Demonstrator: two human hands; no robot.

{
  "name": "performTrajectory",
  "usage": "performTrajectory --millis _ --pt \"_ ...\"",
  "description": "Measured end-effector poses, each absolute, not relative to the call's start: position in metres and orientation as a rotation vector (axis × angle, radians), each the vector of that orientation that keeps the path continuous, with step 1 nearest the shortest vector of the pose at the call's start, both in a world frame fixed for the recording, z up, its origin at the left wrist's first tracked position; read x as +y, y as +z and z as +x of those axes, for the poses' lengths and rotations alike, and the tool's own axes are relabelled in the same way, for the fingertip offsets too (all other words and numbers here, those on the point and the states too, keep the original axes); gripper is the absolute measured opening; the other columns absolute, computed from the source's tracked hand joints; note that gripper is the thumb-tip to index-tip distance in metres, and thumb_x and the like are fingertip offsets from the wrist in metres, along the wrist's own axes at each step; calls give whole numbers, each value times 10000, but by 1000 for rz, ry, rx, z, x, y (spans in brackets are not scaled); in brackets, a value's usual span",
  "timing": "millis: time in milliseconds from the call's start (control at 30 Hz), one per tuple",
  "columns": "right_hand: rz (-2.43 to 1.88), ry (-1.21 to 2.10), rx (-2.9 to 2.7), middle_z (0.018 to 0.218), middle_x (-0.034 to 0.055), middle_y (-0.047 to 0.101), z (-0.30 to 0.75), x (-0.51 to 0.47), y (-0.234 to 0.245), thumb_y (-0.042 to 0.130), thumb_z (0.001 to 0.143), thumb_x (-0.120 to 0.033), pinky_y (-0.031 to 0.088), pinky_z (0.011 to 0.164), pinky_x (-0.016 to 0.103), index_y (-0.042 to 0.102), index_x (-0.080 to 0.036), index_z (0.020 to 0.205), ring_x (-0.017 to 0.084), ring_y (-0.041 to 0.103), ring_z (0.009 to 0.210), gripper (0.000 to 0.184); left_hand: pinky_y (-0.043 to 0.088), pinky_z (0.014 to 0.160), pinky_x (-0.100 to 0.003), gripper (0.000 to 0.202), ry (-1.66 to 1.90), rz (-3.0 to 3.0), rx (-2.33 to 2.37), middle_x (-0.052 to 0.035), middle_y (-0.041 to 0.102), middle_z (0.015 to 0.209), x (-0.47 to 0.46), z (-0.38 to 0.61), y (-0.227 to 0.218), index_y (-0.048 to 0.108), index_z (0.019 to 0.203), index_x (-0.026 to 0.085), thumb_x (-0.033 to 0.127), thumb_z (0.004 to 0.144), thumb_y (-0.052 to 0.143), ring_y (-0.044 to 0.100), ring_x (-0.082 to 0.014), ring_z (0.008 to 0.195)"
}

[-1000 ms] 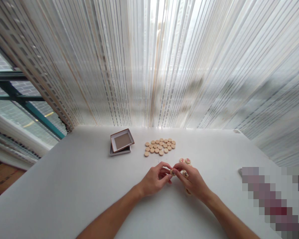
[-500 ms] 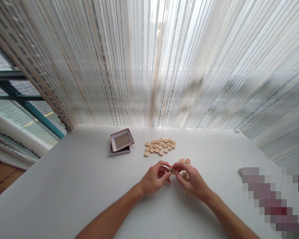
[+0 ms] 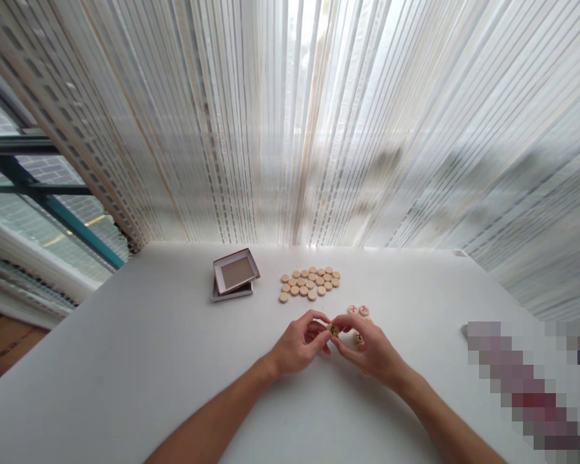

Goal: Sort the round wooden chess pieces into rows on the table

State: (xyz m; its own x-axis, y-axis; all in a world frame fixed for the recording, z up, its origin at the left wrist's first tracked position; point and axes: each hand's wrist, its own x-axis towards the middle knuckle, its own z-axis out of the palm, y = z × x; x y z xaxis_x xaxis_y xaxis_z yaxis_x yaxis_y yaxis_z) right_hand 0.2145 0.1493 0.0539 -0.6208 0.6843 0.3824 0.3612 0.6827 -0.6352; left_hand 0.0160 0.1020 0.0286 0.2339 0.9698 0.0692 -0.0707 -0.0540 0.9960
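Between the fingertips of both my hands is a round wooden Chinese chess piece (image 3: 332,330), its black character facing up. My left hand (image 3: 297,343) pinches it from the left with thumb and fingers. From the right, my right hand (image 3: 370,348) has its thumb and forefinger at the piece's edge. Just beyond my right hand lie face-up pieces with red characters (image 3: 352,310). A piece with a black character (image 3: 359,337) shows partly behind the right fingers, and others there are hidden by the hand.
Several blank-side-up chess pieces (image 3: 312,281) lie grouped farther back on the white table (image 3: 183,374). An open box lid (image 3: 236,274) rests tilted on a shallow box (image 3: 232,296) to their left. String curtains hang behind the table. A blurred, pixelated area covers the right side.
The held chess piece has turned in my fingertips, so its character sits at a different angle. My right thumb and forefinger have shifted slightly around its edge. The other pieces stay put.
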Motion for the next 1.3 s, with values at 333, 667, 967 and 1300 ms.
performTrajectory --millis 333,667,967,1300 --pt "-715 701 -2296 940 49 703 212 144 50 623 895 -180 541 771 315 628 -242 1079 190 673 860 194 542 628 -272 374 1100 1311 1055 -75 735 796 105 17 24 541 978 157 473 867 708 695 -170 664" --pt "-740 679 -2291 905 45 693 211 148 54 619 920 -229 529 758 314 628 -236 1062 183 661 829 142 518 604 -247 373 1107 1327 1026 -63 720 834 105 14 28 560 1068 169 524 954 558 692 -156 638" --pt "-779 633 -2282 912 46 711 212 151 50 614 924 -259 521 780 336 625 -243 1066 196 673 841 143 530 643 -254 358 1112 1355 955 -68 698 878 104 12 27 537 1165 166 460 965 575 696 -151 671" --pt "-786 661 -2301 941 53 730 215 149 57 581 941 -247 516 814 356 614 -242 1098 201 687 857 161 545 639 -258 346 1112 1368 978 -81 714 944 102 14 31 526 1153 175 402 924 654 695 -149 679"
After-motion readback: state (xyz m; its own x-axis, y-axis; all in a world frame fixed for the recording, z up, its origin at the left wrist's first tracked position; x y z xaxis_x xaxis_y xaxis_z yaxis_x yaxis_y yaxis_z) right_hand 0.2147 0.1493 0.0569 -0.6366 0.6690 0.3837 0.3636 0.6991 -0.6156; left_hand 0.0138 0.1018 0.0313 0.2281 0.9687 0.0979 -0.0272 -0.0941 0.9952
